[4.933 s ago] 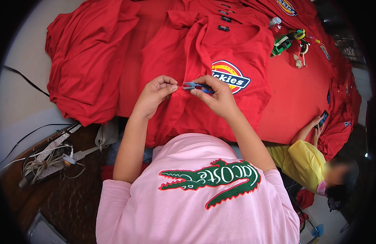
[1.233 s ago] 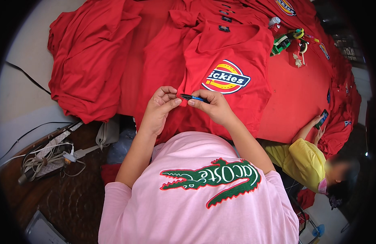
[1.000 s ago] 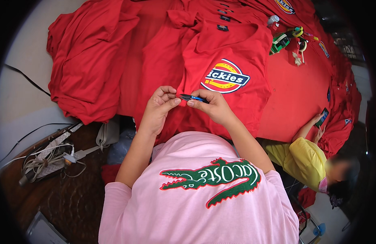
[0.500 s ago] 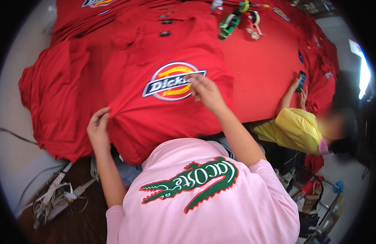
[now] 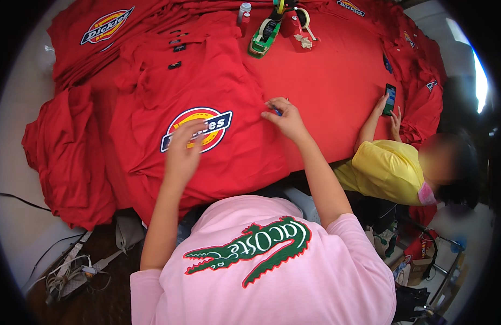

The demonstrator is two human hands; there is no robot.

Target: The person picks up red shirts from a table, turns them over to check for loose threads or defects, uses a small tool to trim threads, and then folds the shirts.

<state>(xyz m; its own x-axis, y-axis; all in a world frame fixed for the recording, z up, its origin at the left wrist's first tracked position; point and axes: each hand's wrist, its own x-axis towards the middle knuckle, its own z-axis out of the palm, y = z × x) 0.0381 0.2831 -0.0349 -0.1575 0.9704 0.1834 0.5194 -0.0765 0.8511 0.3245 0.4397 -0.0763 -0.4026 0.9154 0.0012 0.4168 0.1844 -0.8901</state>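
a: where is the left hand (image 5: pixel 182 153)?

b: over the round emblem (image 5: pixel 220 124) on the front of the red shirt (image 5: pixel 228 176), covering part of it. its fingers are bent and loosely parted, a little blurred. i can't tell whether they touch the cloth.

a: and the right hand (image 5: pixel 286 119)?

b: just beside the red shirt's right edge. the thumb and fingers are curled around a small blue tool (image 5: pixel 277 112); the hand hides most of it, so only a bit of blue shows.

a: how does the shirt lie?

b: front up on the near part of the red table (image 5: pixel 329 114), neck toward the far side. more dark neck labels (image 5: pixel 178 47) show in a row beyond its own. to its left is a heap of crumpled red cloth (image 5: pixel 71 162).

a: what else is around?

b: farther off, right of the neck, a green tape dispenser (image 5: pixel 264 39) and, near it, a red tape dispenser (image 5: pixel 303 42). at the table's right side a person in a yellow top (image 5: pixel 388 168) holds a dark phone (image 5: pixel 390 97).
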